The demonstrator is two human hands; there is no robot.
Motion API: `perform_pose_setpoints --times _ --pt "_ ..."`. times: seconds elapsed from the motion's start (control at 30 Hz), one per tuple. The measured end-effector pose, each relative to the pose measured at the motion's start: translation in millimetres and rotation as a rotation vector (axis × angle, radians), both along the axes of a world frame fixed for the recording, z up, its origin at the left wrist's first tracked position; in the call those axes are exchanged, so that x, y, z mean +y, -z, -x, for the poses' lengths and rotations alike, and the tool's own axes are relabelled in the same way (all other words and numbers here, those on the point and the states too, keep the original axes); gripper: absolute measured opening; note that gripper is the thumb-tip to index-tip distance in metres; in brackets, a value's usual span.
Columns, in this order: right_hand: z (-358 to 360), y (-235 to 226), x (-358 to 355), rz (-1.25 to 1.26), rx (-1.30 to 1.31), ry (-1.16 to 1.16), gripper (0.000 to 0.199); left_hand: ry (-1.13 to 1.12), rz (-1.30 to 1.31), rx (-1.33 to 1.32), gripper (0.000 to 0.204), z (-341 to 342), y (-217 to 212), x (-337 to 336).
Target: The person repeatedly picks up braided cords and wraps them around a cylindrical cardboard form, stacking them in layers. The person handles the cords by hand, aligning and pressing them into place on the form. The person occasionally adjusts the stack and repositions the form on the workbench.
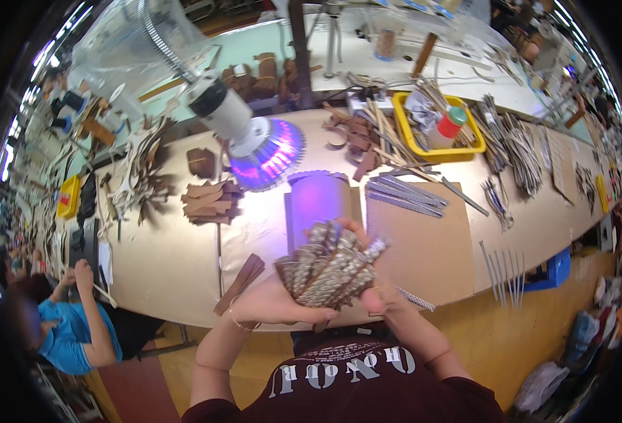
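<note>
A thick bundle of grey, scale-patterned leather strips [328,271] is gathered between my two hands, over the table's near edge. My left hand [272,299] wraps it from the left and below, thumb along its underside. My right hand [381,282] closes round its right side, with fingers showing over the top. Just beyond the bundle stands a curved block [318,204], lit purple by the lamp [265,151] above it. Brown strips [240,283] lie left of my left hand. A single patterned strip [416,299] rests by my right wrist.
A stack of brown strips [212,202] lies left of the lamp. Flat grey strips [406,195] rest on a cardboard sheet [423,247]. A yellow basket [443,155] holds a red-and-green-topped bottle [448,127]. A co-worker in blue [78,331] sits at the left.
</note>
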State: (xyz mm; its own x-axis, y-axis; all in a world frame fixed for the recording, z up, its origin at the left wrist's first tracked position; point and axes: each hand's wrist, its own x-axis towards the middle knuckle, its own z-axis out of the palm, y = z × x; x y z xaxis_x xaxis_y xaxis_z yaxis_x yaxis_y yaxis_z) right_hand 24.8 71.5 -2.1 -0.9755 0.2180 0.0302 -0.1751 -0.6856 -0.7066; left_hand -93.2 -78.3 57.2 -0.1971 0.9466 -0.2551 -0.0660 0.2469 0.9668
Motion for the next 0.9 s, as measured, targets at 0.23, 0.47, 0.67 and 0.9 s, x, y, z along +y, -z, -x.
perform_pose_setpoints --times 0.23,0.47,0.67,0.9 --pt "20.3 -48.0 67.2 -0.636 0.213 -0.458 0.129 0.267 0.184 -0.033 0.077 -6.0 23.9 -7.3" --pt "49.3 -107.2 6.1 -1.882 0.388 -0.752 0.047 0.368 0.238 -0.018 0.083 -6.0 63.9 2.0" --pt "42.2 -125.4 9.4 -1.827 0.425 -0.262 0.056 -0.062 -0.282 0.053 0.085 -2.8 56.9 -7.7" --pt "56.2 -77.8 29.1 -1.424 0.085 -0.257 0.069 0.071 -0.049 -0.179 0.081 15.1 21.3 -14.4"
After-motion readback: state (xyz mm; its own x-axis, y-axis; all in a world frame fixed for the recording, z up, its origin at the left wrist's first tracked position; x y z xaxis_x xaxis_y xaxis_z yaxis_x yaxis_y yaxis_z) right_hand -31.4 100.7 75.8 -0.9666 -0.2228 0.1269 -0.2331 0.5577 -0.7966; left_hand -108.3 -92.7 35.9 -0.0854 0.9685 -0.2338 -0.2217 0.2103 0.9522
